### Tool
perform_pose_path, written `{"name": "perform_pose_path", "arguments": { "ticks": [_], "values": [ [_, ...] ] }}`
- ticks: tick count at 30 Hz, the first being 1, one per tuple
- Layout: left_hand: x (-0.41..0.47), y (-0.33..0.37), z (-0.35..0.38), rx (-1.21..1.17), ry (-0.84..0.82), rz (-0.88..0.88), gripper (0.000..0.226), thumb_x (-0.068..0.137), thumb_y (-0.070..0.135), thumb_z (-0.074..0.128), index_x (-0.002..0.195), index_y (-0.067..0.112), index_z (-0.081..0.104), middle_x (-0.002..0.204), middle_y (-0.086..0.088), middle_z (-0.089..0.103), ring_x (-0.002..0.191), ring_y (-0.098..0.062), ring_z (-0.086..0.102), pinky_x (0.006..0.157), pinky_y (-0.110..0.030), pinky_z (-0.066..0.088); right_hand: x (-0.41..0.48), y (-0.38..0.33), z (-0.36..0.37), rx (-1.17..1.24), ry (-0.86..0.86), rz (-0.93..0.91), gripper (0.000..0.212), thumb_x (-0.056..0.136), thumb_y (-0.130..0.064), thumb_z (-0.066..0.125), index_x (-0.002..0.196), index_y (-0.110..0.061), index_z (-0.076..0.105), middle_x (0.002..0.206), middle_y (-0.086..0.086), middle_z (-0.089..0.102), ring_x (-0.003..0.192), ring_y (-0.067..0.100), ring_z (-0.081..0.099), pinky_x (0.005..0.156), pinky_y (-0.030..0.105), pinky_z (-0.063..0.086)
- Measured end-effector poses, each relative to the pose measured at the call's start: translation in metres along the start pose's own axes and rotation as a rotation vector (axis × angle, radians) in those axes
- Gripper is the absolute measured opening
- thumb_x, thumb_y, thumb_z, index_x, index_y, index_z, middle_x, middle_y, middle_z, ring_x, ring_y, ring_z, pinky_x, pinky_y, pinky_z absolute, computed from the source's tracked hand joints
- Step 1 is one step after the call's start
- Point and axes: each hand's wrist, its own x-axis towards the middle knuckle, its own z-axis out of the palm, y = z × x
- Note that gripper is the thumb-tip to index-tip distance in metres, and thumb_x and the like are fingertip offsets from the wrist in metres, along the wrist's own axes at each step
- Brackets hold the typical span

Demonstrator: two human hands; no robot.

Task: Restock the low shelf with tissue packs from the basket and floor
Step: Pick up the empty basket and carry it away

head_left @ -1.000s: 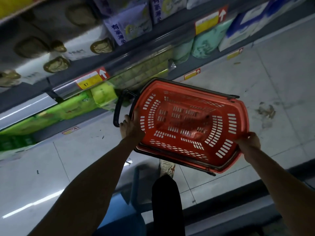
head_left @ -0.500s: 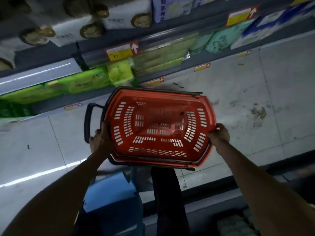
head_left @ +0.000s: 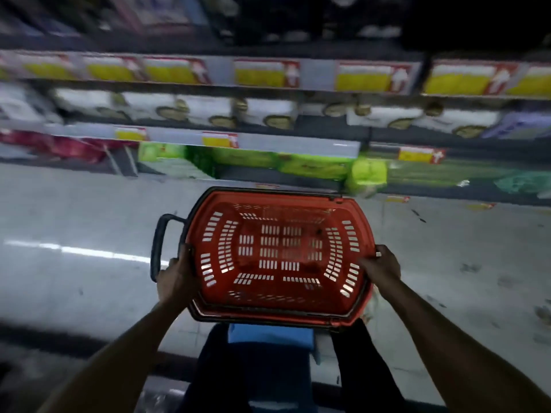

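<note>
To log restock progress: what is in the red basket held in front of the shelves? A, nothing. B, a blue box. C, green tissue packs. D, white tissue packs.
A: the basket shows only its bare slotted bottom, while the left hand and right hand hold its two ends.

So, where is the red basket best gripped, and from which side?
By the rim at its two short ends, one hand from each side, as the left hand and right hand do. The red basket is wide, so this should balance it.
</note>
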Motion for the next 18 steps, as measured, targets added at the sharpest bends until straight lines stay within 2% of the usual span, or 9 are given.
{"name": "perform_pose_path", "arguments": {
  "ticks": [5,11,14,16,18],
  "values": [
    [-0.017,-0.099,-0.088,-0.083,0.087,-0.094,0.074,0.093,0.04,0.068,0.155,0.021,0.032,0.106,-0.017,0.071,0.096,-0.042,0.07,0.082,-0.054,0.056,-0.054,-0.089,0.07,-0.109,-0.045,-0.152,0.047,0.07,-0.035,0.084,0.112,-0.026,0.064,0.105,0.005,0.075,0.093,0.032,0.071,0.087,0.048,0.059],
    [-0.038,-0.235,-0.176,-0.172,0.171,-0.232,0.073,0.094,0.044,0.065,0.157,0.031,0.03,0.108,-0.015,0.072,0.098,-0.037,0.07,0.089,-0.05,0.053,-0.15,-0.209,0.164,-0.215,-0.122,-0.381,0.038,0.072,-0.035,0.085,0.104,-0.029,0.065,0.1,0.0,0.074,0.091,0.028,0.071,0.085,0.046,0.058],
    [-0.05,-0.304,-0.219,-0.207,0.253,-0.279,0.069,0.096,0.043,0.065,0.156,0.029,0.034,0.11,-0.015,0.072,0.102,-0.039,0.069,0.093,-0.052,0.051,-0.181,-0.258,0.221,-0.281,-0.186,-0.474,0.047,0.067,-0.043,0.083,0.109,-0.026,0.073,0.098,-0.005,0.076,0.087,0.021,0.072,0.083,0.043,0.059],
    [-0.056,-0.352,-0.246,-0.217,0.291,-0.316,0.069,0.094,0.046,0.066,0.154,0.028,0.038,0.111,-0.016,0.072,0.102,-0.038,0.069,0.094,-0.052,0.049,-0.204,-0.295,0.26,-0.317,-0.223,-0.531,0.051,0.061,-0.049,0.08,0.104,-0.024,0.075,0.093,-0.006,0.078,0.081,0.019,0.073,0.08,0.044,0.061],
    [-0.062,-0.401,-0.271,-0.225,0.316,-0.377,0.07,0.089,0.054,0.064,0.151,0.032,0.039,0.111,-0.015,0.072,0.103,-0.038,0.069,0.098,-0.052,0.045,-0.262,-0.342,0.29,-0.341,-0.277,-0.576,0.031,0.069,-0.036,0.081,0.095,-0.02,0.075,0.089,-0.003,0.077,0.078,0.022,0.074,0.077,0.045,0.062]
  ]
}}
